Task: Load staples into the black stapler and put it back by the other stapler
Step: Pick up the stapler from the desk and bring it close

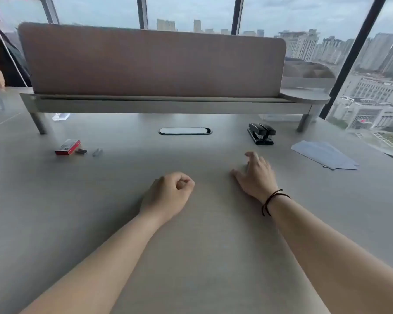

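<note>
Wide grey matte desk fills most of the view. Brown fabric divider panel stands on a grey raised shelf across the far edge, windows behind it.

My two bare forearms come in from the bottom. My left hand rests on the desk near centre, fingers curled into a loose fist, holding nothing I can see. My right hand lies palm down just right of centre, fingers spread and a bit lifted, empty, with a dark cord bracelet at the wrist.

Pale blue-white envelopes are fanned out flat at far right.

Two black staplers sit far right of centre, under the shelf edge, side by side and touching. Long axes run parallel, roughly front to back, angled slightly left at the far end. Both look closed; can't tell which end is the nose. Well apart from my right hand.

White oval cable port is set in the desk, centre far.

Red and grey staple box lies far left, with a dark staple strip just beside it and a silver staple strip near that, slightly apart.
</note>
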A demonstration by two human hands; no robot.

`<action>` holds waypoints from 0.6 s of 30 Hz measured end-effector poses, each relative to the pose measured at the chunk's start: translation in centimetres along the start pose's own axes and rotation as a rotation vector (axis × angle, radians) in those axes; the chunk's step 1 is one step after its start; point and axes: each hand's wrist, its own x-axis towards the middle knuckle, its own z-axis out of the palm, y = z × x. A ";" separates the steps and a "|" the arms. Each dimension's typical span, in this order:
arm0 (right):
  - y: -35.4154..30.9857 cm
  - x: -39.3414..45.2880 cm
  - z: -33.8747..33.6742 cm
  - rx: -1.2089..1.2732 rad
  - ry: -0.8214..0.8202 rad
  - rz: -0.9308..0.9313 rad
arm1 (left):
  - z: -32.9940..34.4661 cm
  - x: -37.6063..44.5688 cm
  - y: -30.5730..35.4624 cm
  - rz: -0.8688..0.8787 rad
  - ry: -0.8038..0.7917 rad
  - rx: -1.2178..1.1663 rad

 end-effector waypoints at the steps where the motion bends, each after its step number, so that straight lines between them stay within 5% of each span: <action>1: 0.6 1.5 0.2 0.000 0.037 0.020 | 0.4 0.9 -0.5 0.008 0.001 -0.037; 18: 3.8 15.8 2.3 -0.160 0.379 0.266 | 1.1 1.9 -1.7 -0.014 0.041 -0.179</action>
